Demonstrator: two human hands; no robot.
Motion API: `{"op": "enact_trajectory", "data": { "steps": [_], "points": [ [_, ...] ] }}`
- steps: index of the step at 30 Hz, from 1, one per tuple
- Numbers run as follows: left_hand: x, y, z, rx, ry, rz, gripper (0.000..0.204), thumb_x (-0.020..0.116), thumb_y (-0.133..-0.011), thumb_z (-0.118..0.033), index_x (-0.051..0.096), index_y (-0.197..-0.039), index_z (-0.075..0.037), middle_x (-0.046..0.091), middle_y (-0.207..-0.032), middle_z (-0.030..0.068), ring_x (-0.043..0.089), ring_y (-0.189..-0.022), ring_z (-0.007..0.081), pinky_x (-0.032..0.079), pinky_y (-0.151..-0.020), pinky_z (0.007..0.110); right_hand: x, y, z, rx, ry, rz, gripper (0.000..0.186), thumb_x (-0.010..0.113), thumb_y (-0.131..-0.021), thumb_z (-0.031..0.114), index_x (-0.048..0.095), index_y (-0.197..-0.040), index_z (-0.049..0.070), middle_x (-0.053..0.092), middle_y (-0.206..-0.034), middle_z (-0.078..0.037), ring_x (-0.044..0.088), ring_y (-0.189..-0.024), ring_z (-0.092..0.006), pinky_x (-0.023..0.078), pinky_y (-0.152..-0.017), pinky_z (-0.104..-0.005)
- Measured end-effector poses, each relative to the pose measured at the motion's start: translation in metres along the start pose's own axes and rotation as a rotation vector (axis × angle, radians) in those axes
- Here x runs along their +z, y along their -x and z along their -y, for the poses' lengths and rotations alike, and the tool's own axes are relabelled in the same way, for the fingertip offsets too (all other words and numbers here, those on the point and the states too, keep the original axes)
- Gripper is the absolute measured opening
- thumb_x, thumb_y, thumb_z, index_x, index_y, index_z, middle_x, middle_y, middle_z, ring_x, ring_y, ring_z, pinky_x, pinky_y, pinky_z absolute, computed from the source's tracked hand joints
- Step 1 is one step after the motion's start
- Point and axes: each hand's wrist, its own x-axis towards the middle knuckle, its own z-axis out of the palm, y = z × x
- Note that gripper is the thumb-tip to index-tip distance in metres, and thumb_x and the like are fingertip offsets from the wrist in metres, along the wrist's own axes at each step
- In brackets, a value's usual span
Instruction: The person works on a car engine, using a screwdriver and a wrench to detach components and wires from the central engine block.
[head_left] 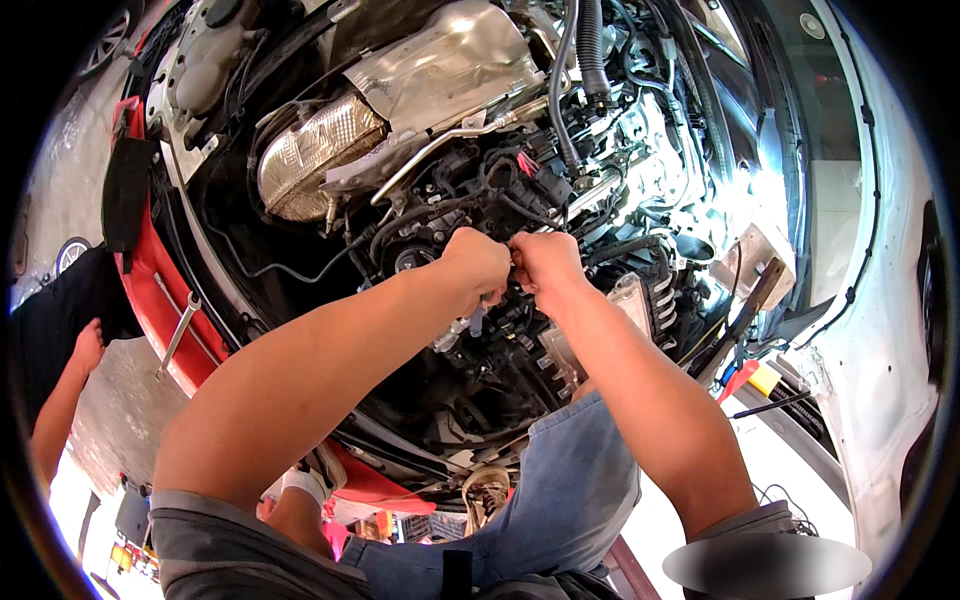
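Both of my arms reach into a car's engine bay, and the hands meet near its middle. My left hand (pixel 480 265) is closed, its fingers curled over a small dark part that I cannot make out. Right beside it, my right hand (pixel 547 264) pinches at the same spot, fingers bent inward. Black hoses and wiring (pixel 430 212) run just behind the hands. Below them sits a cluster of dark engine parts (pixel 500 345), partly hidden by my forearms. A silvery ribbed heat shield (pixel 318 160) lies farther off to the left.
A red cover (pixel 160 290) drapes the left fender, with a wrench (pixel 180 330) on it. Another person's hand (pixel 88 345) shows at far left. A bright lamp glare (pixel 740 195) lights the right side, near the raised white hood (pixel 870 330). A metal control box (pixel 630 300) stands beside my right forearm.
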Motion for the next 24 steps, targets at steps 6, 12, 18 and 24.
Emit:
{"op": "enact_trajectory", "data": {
  "steps": [6, 12, 18, 24],
  "points": [
    [-0.003, 0.038, -0.032, -0.216, 0.431, 0.068, 0.007, 0.04, -0.098, -0.014, 0.047, -0.098, -0.011, 0.046, -0.07, 0.002, 0.038, -0.054, 0.0088, 0.033, -0.046, 0.024, -0.002, 0.001, 0.004, 0.003, -0.011, -0.023, 0.022, 0.061, -0.084, 0.005, 0.052, -0.064, 0.0, 0.054, -0.06, -0.008, 0.046, -0.041, -0.0175, 0.029, -0.039, -0.0321],
    [-0.016, 0.038, -0.042, -0.265, 0.303, 0.13, 0.014, 0.035, -0.103, -0.014, 0.047, -0.11, -0.013, 0.045, -0.077, 0.0016, 0.034, -0.054, 0.0063, 0.031, -0.044, 0.022, -0.003, 0.002, 0.006, 0.033, -0.011, 0.011, 0.021, 0.059, -0.084, 0.004, 0.052, -0.066, -0.001, 0.053, -0.061, -0.008, 0.045, -0.042, -0.0164, 0.028, -0.039, -0.0315],
    [-0.022, 0.037, -0.046, -0.275, 0.237, 0.164, 0.014, 0.035, -0.102, -0.014, 0.047, -0.11, -0.012, 0.046, -0.078, 0.0025, 0.035, -0.054, 0.0066, 0.031, -0.044, 0.022, 0.0, 0.003, 0.01, 0.094, -0.023, -0.014, 0.022, 0.058, -0.087, 0.006, 0.053, -0.066, 0.0, 0.053, -0.061, -0.008, 0.045, -0.044, -0.0163, 0.028, -0.041, -0.0317],
    [-0.018, 0.026, -0.027, -0.045, 0.034, 0.17, 0.013, 0.037, -0.101, -0.012, 0.047, -0.107, -0.008, 0.048, -0.072, 0.0059, 0.04, -0.054, 0.0101, 0.033, -0.044, 0.026, 0.008, 0.009, 0.01, 0.044, -0.007, -0.082, 0.022, 0.057, -0.088, 0.008, 0.053, -0.067, 0.001, 0.052, -0.06, -0.007, 0.044, -0.045, -0.0161, 0.028, -0.042, -0.0312]
  ]
}}
